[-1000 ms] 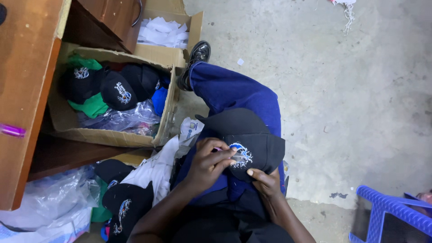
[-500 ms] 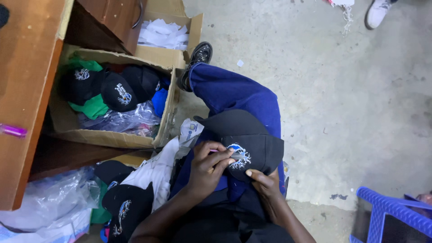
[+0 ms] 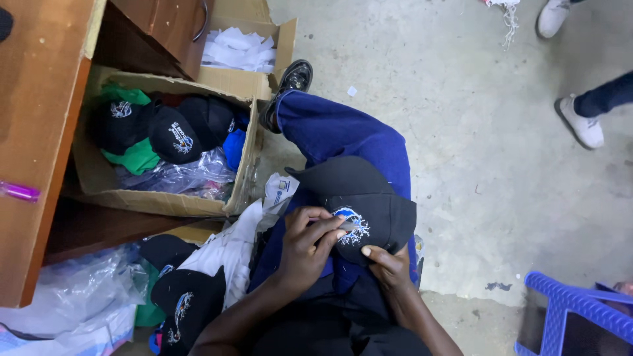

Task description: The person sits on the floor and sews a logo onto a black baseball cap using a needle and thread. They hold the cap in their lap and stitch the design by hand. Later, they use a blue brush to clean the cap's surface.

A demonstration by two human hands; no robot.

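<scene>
A cardboard box (image 3: 165,198) of caps sits at left. The left hand (image 3: 306,244) is curled, fingertips pinched on a small tool (too small to identify) at the embroidery. The black cap (image 3: 356,191), white-and-blue stitched emblem on its front, lies on the lap, brim pointing away up-left. The right hand (image 3: 389,264) grips its near edge.

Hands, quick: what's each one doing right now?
Left hand: closed, fingers pinching a small tool against the embroidery on the black cap.
Right hand: closed on the cap's lower edge.
</scene>
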